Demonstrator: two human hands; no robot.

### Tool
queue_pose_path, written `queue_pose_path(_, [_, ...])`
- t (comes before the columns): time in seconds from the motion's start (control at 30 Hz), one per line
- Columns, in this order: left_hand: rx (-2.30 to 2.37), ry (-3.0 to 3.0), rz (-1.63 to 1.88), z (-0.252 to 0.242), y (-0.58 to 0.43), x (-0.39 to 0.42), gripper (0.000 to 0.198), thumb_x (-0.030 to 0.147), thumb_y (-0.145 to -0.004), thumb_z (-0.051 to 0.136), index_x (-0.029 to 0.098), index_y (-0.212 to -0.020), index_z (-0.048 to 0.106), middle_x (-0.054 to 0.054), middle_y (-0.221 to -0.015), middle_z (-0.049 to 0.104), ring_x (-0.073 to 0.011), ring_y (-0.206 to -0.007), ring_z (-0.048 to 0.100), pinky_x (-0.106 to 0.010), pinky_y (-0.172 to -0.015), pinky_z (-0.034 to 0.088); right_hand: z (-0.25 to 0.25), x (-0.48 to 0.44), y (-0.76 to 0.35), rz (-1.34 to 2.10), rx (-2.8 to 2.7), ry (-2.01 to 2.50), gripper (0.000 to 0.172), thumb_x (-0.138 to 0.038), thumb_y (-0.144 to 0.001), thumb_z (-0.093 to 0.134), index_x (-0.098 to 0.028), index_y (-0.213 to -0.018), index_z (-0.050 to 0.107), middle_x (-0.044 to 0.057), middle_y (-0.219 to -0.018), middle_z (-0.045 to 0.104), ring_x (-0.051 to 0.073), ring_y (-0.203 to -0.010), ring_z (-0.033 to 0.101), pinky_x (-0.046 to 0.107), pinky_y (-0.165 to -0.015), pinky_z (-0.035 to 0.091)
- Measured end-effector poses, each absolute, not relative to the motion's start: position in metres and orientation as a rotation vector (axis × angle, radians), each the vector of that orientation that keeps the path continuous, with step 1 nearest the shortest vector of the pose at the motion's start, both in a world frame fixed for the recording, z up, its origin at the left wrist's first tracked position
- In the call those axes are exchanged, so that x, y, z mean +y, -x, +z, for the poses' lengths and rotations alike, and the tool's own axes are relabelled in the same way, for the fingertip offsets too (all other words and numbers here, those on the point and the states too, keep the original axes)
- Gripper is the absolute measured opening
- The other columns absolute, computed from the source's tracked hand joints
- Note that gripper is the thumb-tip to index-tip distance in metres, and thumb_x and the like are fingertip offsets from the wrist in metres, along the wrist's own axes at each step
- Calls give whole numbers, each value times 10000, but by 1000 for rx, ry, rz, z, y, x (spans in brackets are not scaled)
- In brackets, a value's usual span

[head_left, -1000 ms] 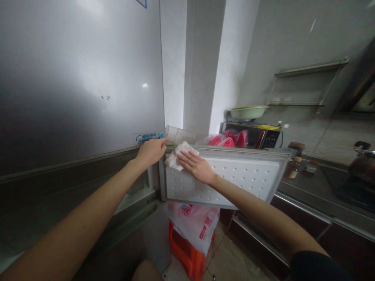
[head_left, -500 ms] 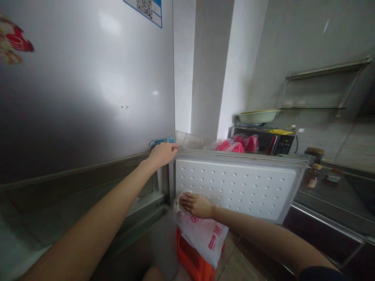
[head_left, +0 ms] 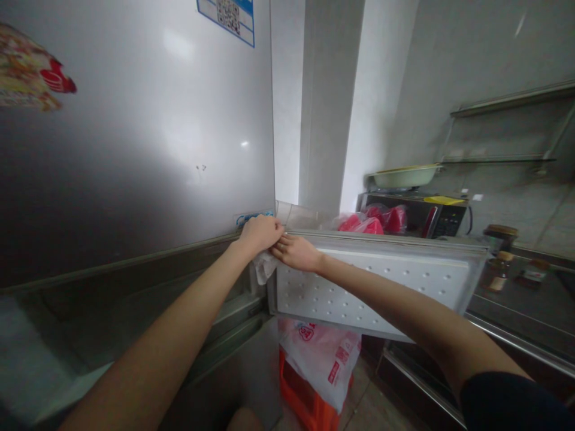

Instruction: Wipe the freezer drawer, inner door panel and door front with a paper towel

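1. Cloth (head_left: 264,267), white and crumpled, hangs below my right-hand fingers at the hinge side of the refrigerator door (head_left: 332,299); its upper part is hidden by my 2 hands.
2. My right hand (head_left: 297,254) has its fingers together and slightly bent, holding the cloth; the fingertips lie just beneath my left hand.
3. My left hand (head_left: 262,232) has its fingers curled at the door's upper corner, near the hinge; whether they grip the edge or anything else, I cannot tell.
4. The refrigerator door stands ajar, its dimpled white inner panel facing me, beside the silver upper door (head_left: 179,131), which bears a QR-code sticker (head_left: 228,17).
5. A red-printed plastic bag (head_left: 323,353) drapes over an orange stool (head_left: 324,414) below the panel.
6. Beyond the door, a microwave oven (head_left: 449,220) carries a pale green basin (head_left: 404,177).
7. On the countertop (head_left: 539,314), at right, stands a brown bottle (head_left: 498,275).
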State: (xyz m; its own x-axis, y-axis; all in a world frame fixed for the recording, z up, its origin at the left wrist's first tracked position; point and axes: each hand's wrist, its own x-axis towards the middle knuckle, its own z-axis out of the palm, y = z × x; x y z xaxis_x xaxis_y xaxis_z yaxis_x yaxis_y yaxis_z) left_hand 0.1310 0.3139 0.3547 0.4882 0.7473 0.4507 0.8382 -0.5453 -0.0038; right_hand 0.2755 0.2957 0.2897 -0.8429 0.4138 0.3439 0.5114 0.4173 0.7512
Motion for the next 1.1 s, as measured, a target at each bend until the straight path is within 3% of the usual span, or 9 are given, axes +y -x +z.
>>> queue_pose_path(0.1, [-1372,2527,-612,355,-129,314,402,298,-862,353,238,-1015,720,-87,-1042,727,-244,-965,673,-349,-858,496,280,291,-281,-1487,-2585,626,311,-147,-963,374,-91,-1179,590,127,-1203,656,184,-1178,573,371,-1056,426])
queue_pose_path(0.2, [-1363,2537,-618,355,-128,315,409,306,-864,349,241,-1020,721,-81,-1047,727,-243,-967,672,-348,-862,493,249,291,-290,-1570,-2648,504,305,-181,-962,385,-131,-1150,620,85,-1241,644,165,-1202,558,355,-1098,388])
queue_pose_path(0.4, [-1352,2539,-618,354,-129,315,401,305,-859,361,249,-1028,720,-72,-1053,726,-238,-964,673,-345,-861,492,184,301,-306,-2506,-2276,184,354,-128,-959,319,-259,-1052,635,-32,-1160,687,30,-1106,603,263,-979,494])
queue_pose_path(0.47, [-1353,2537,-619,353,-129,316,400,300,-859,361,253,-1026,721,-74,-1035,730,-246,-956,676,-355,-856,496,181,302,-305,-2584,-2228,138,337,-94,-944,342,-246,-1049,624,-38,-1140,691,9,-1102,599,241,-968,495])
queue_pose_path(0.63, [-1338,2553,-635,353,-129,316,395,291,-855,368,252,-1029,721,-81,-1028,731,-258,-972,673,-364,-857,497,229,301,-293,-2198,-2535,239,326,-232,-992,306,-248,-1023,630,-4,-1130,696,79,-1140,593,305,-1060,429])
queue_pose_path(0.73, [-1334,2549,-636,354,-129,315,396,287,-851,369,246,-1032,719,-93,-1053,723,-270,-991,666,-379,-860,496,273,303,-285,-1717,-2801,371,246,-190,-960,402,-169,-948,646,47,-1041,717,142,-1110,613,320,-1074,403])
queue_pose_path(0.83, [-1357,2538,-624,355,-130,313,397,284,-855,366,238,-1036,716,-99,-1060,720,-271,-1000,662,-375,-856,498,303,304,-282,-1536,-2856,503,225,-132,-941,415,-118,-923,639,96,-1001,713,174,-1042,640,336,-1004,456])
queue_pose_path(0.97, [-1364,2537,-612,355,-130,312,398,281,-861,359,222,-1008,723,-106,-1052,720,-268,-990,664,-370,-849,500,304,300,-286,-1462,-2767,664,244,-121,-944,401,-90,-1012,634,135,-1126,678,186,-1113,610,356,-1026,445])
queue_pose_path(1.1, [-1355,2532,-642,354,-130,314,398,294,-857,360,210,-989,727,-115,-1034,722,-281,-977,667,-384,-846,503,272,296,-286,-1373,-2627,778,259,-136,-944,416,-73,-1082,626,151,-1200,652,217,-1229,538,398,-1071,417])
